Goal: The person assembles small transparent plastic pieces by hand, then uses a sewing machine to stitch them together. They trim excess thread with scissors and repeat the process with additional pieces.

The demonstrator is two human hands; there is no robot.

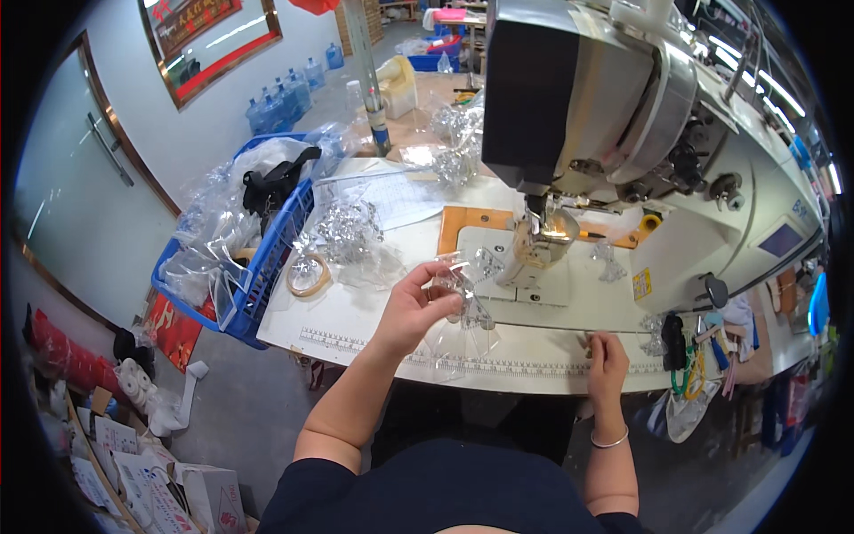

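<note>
Between thumb and fingers, my left hand (420, 307) pinches a clear plastic piece (479, 313) with small dark and shiny metal-looking parts on it. It hangs just left of the needle area of the industrial sewing machine (540, 238), above the white worktop. My right hand (608, 360) is closed over the front part of the table, right of the machine's base plate. Something small and dark shows at its fingertips, too blurred to name. A pile of clear plastic pieces with metal bits (342, 233) lies left of my left hand.
The blue basket (298, 216) full of clear plastic stands at the table's left. A tape roll (308, 275) lies by the pile. The printed ruler (525, 366) runs along the front edge. Black-handled tools (674, 343) and cords hang at the right. The machine's head (569, 98) overhangs the worktop.
</note>
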